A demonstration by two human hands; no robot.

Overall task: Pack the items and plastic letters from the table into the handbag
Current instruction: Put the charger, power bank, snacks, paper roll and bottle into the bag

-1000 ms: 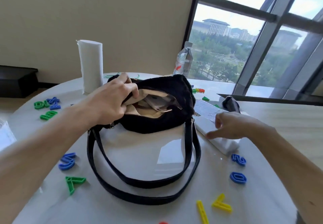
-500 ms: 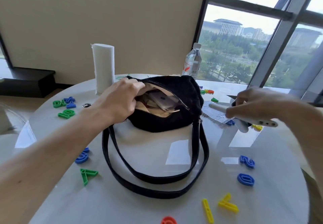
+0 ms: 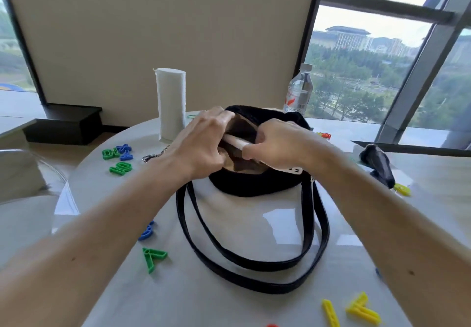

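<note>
While 2 hands (image 3: 204, 143) crowd handbag (image 3: 254, 184) mouth, white item (image 3: 238, 144) mostly hidden

2 bare forearms, no sleeves; left grip (image 3: 201, 145) and right grip (image 3: 277, 145) ungloved.

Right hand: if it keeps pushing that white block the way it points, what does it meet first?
Probably the left hand, which holds the handbag mouth open across from the right hand; the white block points at it. Depth unclear.

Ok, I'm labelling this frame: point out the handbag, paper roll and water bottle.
handbag (image 3: 254, 186): head view, black front wall.
paper roll (image 3: 170, 102): head view, mid side.
water bottle (image 3: 298, 94): head view, clear body.
</note>
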